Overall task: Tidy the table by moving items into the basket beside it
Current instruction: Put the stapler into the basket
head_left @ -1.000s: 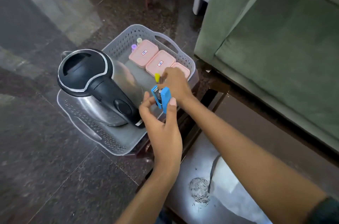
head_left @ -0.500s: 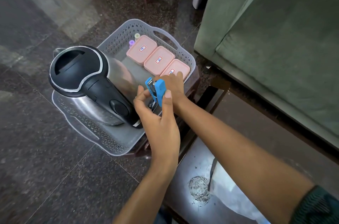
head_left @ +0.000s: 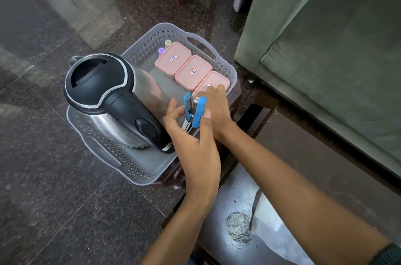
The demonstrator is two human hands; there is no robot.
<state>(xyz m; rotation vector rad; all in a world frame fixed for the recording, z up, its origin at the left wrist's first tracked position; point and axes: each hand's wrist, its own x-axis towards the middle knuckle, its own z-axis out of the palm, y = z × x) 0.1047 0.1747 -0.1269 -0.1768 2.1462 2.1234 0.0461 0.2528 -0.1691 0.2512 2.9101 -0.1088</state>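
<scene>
A blue stapler, its two halves splayed apart at the top, is held upright over the near right part of the grey perforated basket. It is pinched by the left hand, with the thumb pressed on its right side and the fingers curled at its left. The right hand is seen just behind the stapler, its fingertips laid on the nearest of three pink lidded boxes; whether anything is enclosed in that hand cannot be told. The boxes are set in a diagonal row along the basket's right wall, touching one another. Two small capped items, one purple and one pale yellow, are stood in the far corner beside the farthest box. The basket's left half is occupied by a steel kettle with a black lid and handle. A dark table is visible below the forearms, and a green sofa at the right
</scene>
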